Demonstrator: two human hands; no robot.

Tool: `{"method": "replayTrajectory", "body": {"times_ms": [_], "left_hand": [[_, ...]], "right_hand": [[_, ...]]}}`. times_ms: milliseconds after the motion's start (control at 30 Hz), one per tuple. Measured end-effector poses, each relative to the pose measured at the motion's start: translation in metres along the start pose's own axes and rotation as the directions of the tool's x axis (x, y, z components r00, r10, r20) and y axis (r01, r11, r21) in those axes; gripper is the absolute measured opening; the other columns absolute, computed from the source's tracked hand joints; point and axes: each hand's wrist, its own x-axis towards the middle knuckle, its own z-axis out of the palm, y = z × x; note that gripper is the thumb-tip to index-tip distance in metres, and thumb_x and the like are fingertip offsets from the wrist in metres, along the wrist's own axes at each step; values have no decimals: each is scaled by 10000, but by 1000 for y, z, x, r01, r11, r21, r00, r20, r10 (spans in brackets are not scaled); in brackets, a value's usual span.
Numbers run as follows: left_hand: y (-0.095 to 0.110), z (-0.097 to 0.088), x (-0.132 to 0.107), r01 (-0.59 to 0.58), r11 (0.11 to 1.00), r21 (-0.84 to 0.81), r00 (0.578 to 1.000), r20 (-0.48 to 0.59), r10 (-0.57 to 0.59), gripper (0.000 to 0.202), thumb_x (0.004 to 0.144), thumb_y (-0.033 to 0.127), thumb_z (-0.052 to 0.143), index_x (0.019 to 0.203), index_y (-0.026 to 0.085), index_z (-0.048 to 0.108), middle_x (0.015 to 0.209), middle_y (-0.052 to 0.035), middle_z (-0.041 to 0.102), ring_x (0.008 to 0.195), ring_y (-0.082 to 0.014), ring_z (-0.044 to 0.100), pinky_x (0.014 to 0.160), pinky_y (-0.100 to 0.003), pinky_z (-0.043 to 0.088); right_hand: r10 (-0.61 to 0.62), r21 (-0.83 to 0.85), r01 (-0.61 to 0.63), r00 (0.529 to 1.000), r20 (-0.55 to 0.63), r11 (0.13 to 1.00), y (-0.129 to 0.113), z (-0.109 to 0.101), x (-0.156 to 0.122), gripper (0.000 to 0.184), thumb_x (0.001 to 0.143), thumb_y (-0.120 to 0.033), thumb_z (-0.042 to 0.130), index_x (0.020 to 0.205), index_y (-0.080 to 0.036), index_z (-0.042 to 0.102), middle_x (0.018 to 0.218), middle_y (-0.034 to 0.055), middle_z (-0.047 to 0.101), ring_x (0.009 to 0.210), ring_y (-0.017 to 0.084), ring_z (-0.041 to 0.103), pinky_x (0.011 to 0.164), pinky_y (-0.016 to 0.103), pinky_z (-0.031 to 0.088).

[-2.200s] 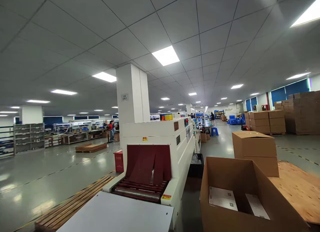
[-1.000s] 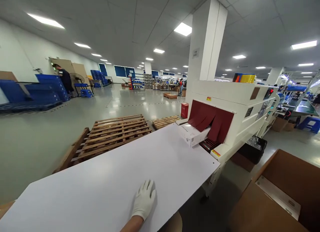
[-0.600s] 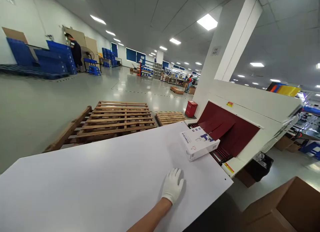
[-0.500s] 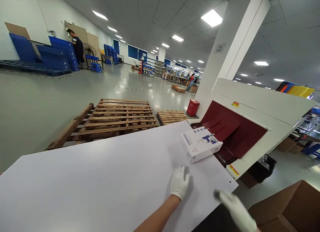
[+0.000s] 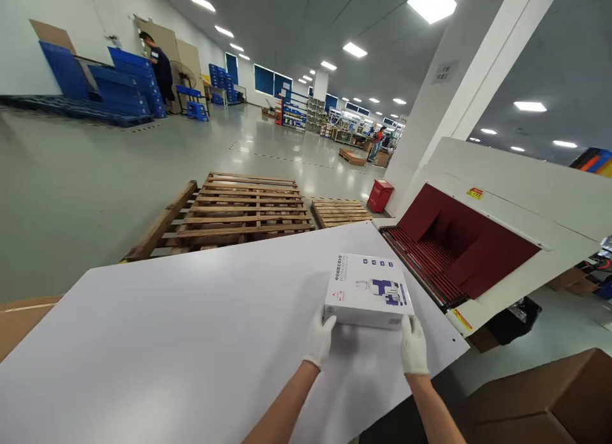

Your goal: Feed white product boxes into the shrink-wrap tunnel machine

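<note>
A white product box [image 5: 367, 291] with blue print lies flat on the white table [image 5: 191, 342], just off the red rollers of the white tunnel machine [image 5: 482, 240]. Both my hands wear white gloves. My left hand [image 5: 319, 339] grips the box's near left corner. My right hand [image 5: 414, 345] grips its near right corner. The box rests on the table between them.
Wooden pallets [image 5: 239, 208] lie on the floor beyond the table. An open brown carton [image 5: 535, 399] stands at lower right. A red bin [image 5: 381, 196] sits by the white pillar [image 5: 449, 93]. A person [image 5: 160, 67] stands far left by blue crates [image 5: 109, 87].
The box came out of the tunnel onto the table. My right hand came into view, and both hands closed on the box's near corners. My view tilted down.
</note>
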Motion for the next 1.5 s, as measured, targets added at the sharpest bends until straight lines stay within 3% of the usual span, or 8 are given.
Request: {"method": "replayTrajectory", "body": {"times_ms": [133, 300, 533, 633, 900, 1200, 1400, 1500], "left_hand": [[56, -72, -39, -108, 994, 17, 991, -73, 109, 435, 931, 325, 502, 1307, 171, 656, 1274, -106, 692, 1217, -256, 615, 998, -341, 524], [104, -107, -31, -53, 928, 368, 975, -184, 128, 394, 996, 374, 398, 966, 184, 741, 959, -81, 675, 1041, -246, 605, 943, -360, 470], [116, -106, -17, -69, 916, 396, 970, -188, 154, 304, 956, 310, 445, 859, 195, 709, 900, -71, 660, 934, -223, 602, 837, -342, 433], [127, -90, -31, -98, 867, 489, 944, -231, 237, 140, 880, 338, 583, 875, 201, 612, 923, -77, 625, 934, -250, 555, 845, -377, 397], [137, -62, -46, 61, 759, 648, 922, -328, 205, 570, 575, 502, 880, 919, 207, 535, 1001, -101, 606, 975, -302, 577, 840, -392, 421], [111, -108, -3, 20, 994, 103, 969, -247, 6, 277, 854, 352, 628, 985, 169, 790, 1005, -90, 772, 1013, -267, 688, 901, -376, 511], [90, -117, -1, 67, 994, -87, 974, -210, -84, 446, 855, 437, 701, 1191, 154, 776, 1208, -116, 763, 1149, -281, 690, 1016, -401, 538], [88, -118, -9, 76, 992, -99, 968, -230, -97, 463, 846, 461, 735, 1193, 155, 776, 1225, -119, 758, 1185, -284, 674, 1072, -414, 516]], "right_hand": [[-43, -105, 49, 997, 62, 993, -39, -24, -59, 574, 901, -661, 536, 1242, -218, 669, 1181, 128, 672, 1138, 314, 601, 1006, 437, 439], [-18, -181, 55, 979, 202, 982, -85, -30, -55, 542, 864, -701, 572, 1010, -200, 717, 1037, 119, 736, 995, 314, 656, 899, 428, 476], [-64, 299, -79, 896, 440, 951, -56, -11, -29, 916, 849, -645, 699, 1609, -246, 379, 1587, 113, 480, 1421, 314, 499, 1134, 415, 457], [-67, 401, -191, 834, 547, 896, -46, -6, -27, 897, 880, -630, 670, 1631, -271, 336, 1560, 112, 511, 1415, 334, 509, 1149, 483, 450], [-59, 460, -187, 881, 469, 868, -44, 0, -35, 790, 866, -602, 675, 1548, -258, 474, 1468, 100, 590, 1359, 336, 550, 1114, 465, 482], [-90, 489, -171, 881, 464, 855, -40, 1, -36, 764, 874, -597, 664, 1523, -236, 487, 1412, 99, 628, 1275, 305, 605, 1013, 401, 536], [-331, 1, 369, 833, 444, 929, -89, -15, -17, 734, 801, -552, 668, 1394, -121, 616, 1396, 192, 610, 1332, 375, 526, 1162, 523, 389], [-451, -183, 711, 601, 660, 679, -132, -6, -19, 857, 734, -546, 713, 1455, -102, 584, 1451, 206, 548, 1342, 387, 482, 1186, 521, 325]]}}
